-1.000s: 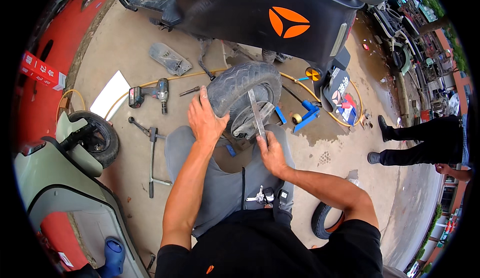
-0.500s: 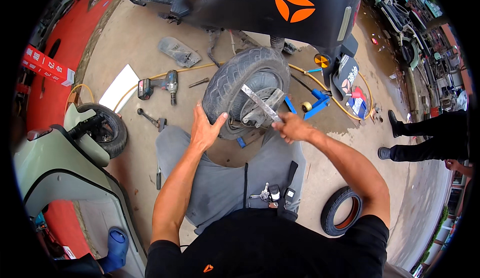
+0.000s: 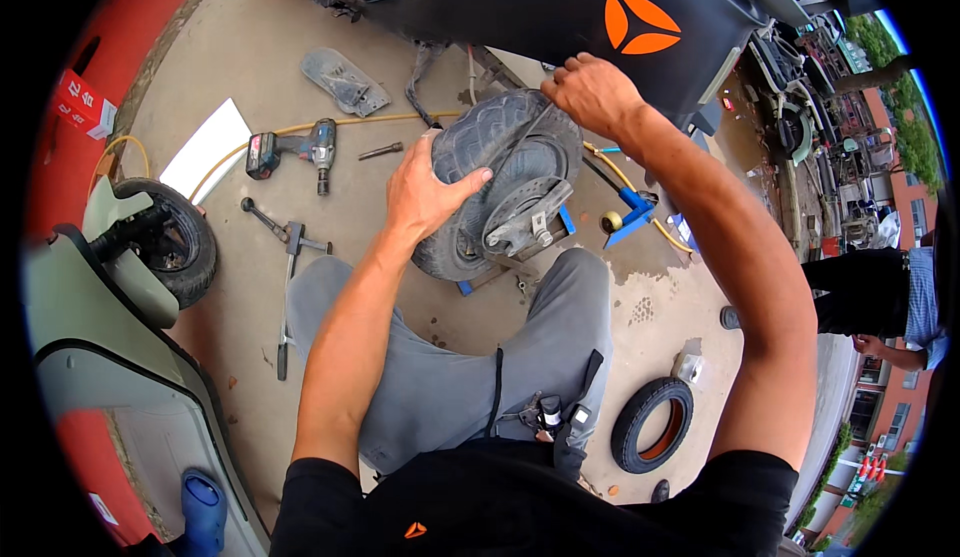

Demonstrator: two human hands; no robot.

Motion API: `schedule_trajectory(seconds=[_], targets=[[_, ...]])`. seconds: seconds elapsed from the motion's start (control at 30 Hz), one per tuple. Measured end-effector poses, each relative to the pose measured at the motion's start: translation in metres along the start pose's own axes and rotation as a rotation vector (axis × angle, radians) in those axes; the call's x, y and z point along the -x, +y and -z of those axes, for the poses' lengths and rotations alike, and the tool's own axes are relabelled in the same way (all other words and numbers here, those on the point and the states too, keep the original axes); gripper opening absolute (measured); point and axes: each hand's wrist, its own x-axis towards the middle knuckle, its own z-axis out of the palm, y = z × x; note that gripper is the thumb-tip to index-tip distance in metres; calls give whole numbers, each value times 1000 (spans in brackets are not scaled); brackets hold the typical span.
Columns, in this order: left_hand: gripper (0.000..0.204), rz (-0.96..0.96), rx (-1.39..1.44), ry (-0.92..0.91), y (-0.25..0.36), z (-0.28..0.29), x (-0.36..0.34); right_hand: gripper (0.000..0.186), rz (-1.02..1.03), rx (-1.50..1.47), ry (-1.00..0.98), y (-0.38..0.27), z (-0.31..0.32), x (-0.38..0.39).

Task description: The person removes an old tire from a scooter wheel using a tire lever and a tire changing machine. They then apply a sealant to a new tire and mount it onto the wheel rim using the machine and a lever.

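A black scooter wheel with a worn, treaded tyre [image 3: 465,142] stands between my knees, its hub and a grey metal bracket [image 3: 530,222] facing right. My left hand [image 3: 425,192] grips the tyre's left side, thumb over the sidewall and fingers partly hidden behind the tread. Above the tyre's upper right, my right hand [image 3: 595,97] is closed round the end of a flat metal tyre lever [image 3: 522,139]. The lever slants down from the fist across the sidewall, its lower end near the rim. Part of the tyre bead is hidden under it.
Left of the wheel lie a cordless impact wrench [image 3: 300,152], a socket extension [image 3: 380,151] and a T-shaped metal tool [image 3: 290,277]. A yellow hose [image 3: 400,117] runs behind the wheel to a blue tool [image 3: 635,212]. A loose tyre [image 3: 625,427] lies right; a dark vehicle body [image 3: 560,7] stands ahead.
My right hand has swung the lever up and away from me, from the wheel's lower right to its upper right. My left hand has slid higher on the tyre. The view has shifted.
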Motion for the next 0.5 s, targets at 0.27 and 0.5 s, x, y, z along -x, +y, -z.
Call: schedule_trajectory(seconds=[0.27,0.5], targets=[[112,35,79,-103,-25,11,6,19,-34,-303,-233,20,88,40],[125,93,-2,-222,-47,16,22,48,-334,-975,-312,8,82,135]])
